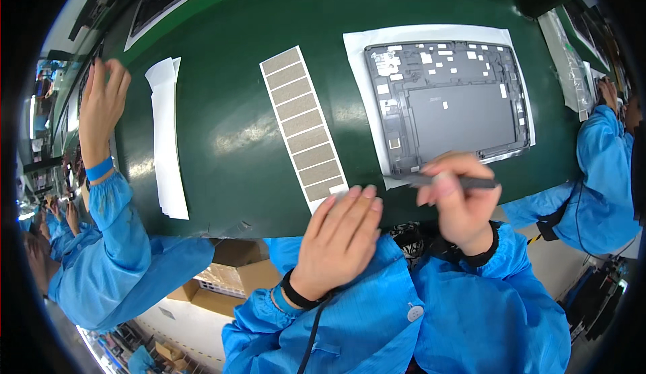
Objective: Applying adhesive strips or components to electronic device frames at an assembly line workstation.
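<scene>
My left hand (340, 243) lies flat with its fingers stretched over the near end of a white strip of grey-brown rectangular stickers (301, 116). Between the fingers and thumb of my right hand (461, 202) is a pair of dark tweezers (481, 183), its thin tip pointing left. That tip is close to the near left corner of a dark grey tablet housing (464, 118). Small white pads dot the housing, mostly along its far part. A white sheet (360, 57) lies under it.
White paper strips (166, 138) lie stacked on the green table (229, 105) at left. Beyond them a co-worker's hand (102, 98) is raised. Another blue-sleeved co-worker (605, 165) works at right, near a clear plastic-wrapped piece (568, 64). Cardboard boxes (232, 276) stand below the table edge.
</scene>
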Action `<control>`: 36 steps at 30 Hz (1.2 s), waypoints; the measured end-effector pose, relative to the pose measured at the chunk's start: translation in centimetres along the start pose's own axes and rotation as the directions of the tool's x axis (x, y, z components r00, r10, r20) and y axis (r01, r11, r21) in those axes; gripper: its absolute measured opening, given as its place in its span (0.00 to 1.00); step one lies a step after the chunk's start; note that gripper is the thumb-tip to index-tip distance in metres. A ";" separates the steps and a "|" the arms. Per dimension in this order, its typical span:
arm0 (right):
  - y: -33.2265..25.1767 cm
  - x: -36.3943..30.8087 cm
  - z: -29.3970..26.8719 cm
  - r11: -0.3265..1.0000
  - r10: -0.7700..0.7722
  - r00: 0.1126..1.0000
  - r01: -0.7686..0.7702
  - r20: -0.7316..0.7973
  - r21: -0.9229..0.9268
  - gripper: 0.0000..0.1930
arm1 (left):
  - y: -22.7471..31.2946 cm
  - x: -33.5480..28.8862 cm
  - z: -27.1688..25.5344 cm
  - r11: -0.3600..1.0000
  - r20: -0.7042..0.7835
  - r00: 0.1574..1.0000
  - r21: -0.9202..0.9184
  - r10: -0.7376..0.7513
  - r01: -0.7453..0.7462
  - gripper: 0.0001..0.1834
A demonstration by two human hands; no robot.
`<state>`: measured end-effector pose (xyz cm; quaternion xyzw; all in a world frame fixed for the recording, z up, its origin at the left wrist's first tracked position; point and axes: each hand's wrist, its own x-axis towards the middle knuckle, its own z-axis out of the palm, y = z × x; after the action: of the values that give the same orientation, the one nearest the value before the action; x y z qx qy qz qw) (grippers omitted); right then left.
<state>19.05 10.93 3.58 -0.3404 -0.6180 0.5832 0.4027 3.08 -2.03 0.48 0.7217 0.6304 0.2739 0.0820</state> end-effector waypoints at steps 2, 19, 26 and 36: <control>1.1 0.5 1.7 0.972 -0.185 0.971 0.203 0.152 -0.115 0.03 | -0.7 -1.1 0.4 1.000 0.005 1.000 0.019 -0.024 0.024 0.24; 2.9 0.3 5.1 0.919 -0.168 0.966 0.225 0.196 -0.323 0.02 | -1.5 -1.6 1.3 1.000 -0.085 0.996 0.015 0.028 -0.027 0.16; 3.1 0.0 5.0 0.985 -0.033 0.993 0.052 0.113 -0.165 0.02 | -1.4 -1.4 1.2 1.000 -0.082 0.996 0.019 0.024 -0.023 0.16; 2.1 -0.2 4.6 0.979 -0.100 0.990 0.115 0.095 -0.167 0.12 | -1.3 -1.3 0.8 1.000 -0.040 0.999 -0.009 0.010 -0.010 0.19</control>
<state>14.93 8.92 1.46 -0.3144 -0.7002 0.5194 0.3757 2.31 -2.84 -1.18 0.7188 0.6271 0.2915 0.0712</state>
